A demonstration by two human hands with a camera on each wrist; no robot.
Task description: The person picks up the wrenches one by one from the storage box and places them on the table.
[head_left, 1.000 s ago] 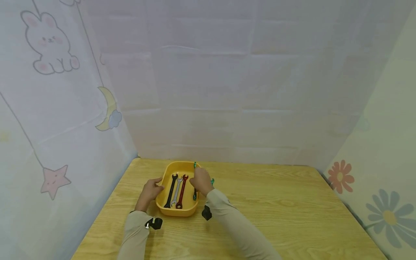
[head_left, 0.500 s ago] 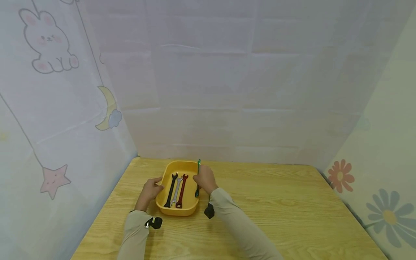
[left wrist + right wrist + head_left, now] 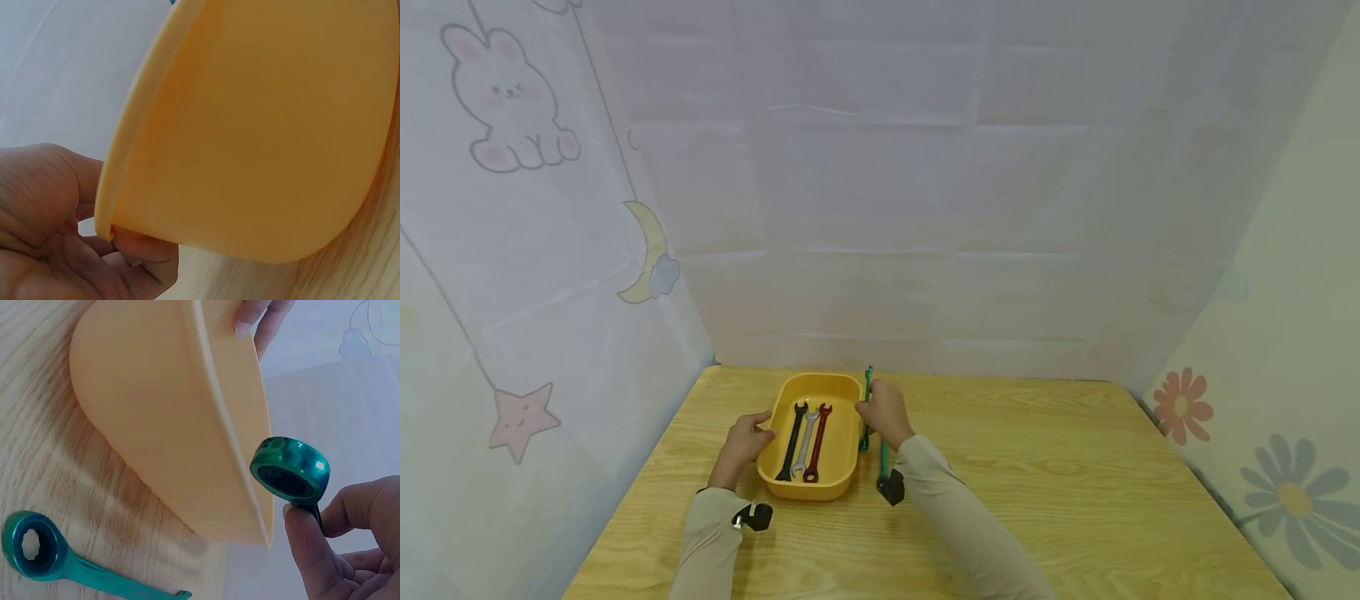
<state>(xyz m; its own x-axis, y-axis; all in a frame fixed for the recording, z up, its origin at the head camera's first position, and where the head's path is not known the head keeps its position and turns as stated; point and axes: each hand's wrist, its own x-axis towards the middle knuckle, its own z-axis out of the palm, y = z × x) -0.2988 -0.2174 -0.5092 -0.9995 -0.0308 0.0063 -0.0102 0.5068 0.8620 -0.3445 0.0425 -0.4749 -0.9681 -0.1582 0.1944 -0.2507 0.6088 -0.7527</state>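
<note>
My left hand [image 3: 747, 439] grips the left rim of a yellow plastic tray [image 3: 808, 492], thumb over the edge and fingers against the outer wall. Inside the tray lie a black wrench [image 3: 791, 443], a silver wrench [image 3: 806, 445] and a red wrench [image 3: 818, 443], side by side. My right hand [image 3: 889, 413] pinches a green combination wrench [image 3: 290, 469] between thumb and fingers, just outside the tray's right rim. Its ring end points toward the right wrist camera; its shank is mostly hidden by the fingers in that view.
A second green wrench [image 3: 100, 575] lies on the wooden table [image 3: 1075, 475], right of the tray and partly under my right hand. Behind the table hangs a pale cloth wall [image 3: 880, 208], with printed walls at both sides.
My right hand has carried the green wrench from over the tray's right side to just right of its rim. The left hand and the tray hold nearly still.
</note>
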